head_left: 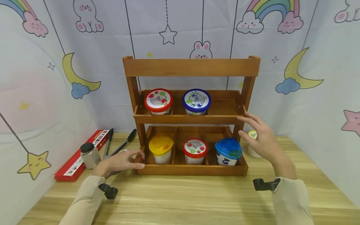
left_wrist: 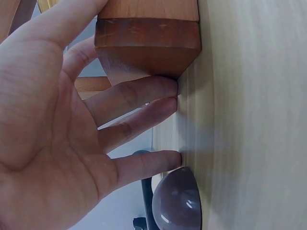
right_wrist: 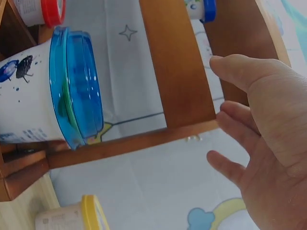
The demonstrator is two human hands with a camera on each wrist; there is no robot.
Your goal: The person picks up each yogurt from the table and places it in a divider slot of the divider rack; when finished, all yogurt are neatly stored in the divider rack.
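Observation:
A brown wooden two-tier rack (head_left: 194,170) stands on the table. Its lower tier holds a yellow-lidded cup (head_left: 161,150), a red-lidded cup (head_left: 195,151) and a blue-lidded cup (head_left: 228,152). On the upper tier sit another red-lidded cup (head_left: 158,100) and a dark-blue-lidded cup (head_left: 196,101). My left hand (head_left: 123,161) is at the rack's lower left front corner, thumb by the front and spread fingers along the side, seemingly touching the wood. Beside the upper tier's right end, my right hand (head_left: 262,139) is raised with loosely extended fingers, holding nothing; contact with the rack cannot be told.
Left of the rack lie a long red-and-white box (head_left: 73,167), a jar with a black cap (head_left: 90,156) and black-tipped tongs (head_left: 123,145). Partly behind my right hand stands a yellow-lidded cup (right_wrist: 91,213). A patterned cloth (head_left: 180,18) surrounds the wooden table (head_left: 185,200).

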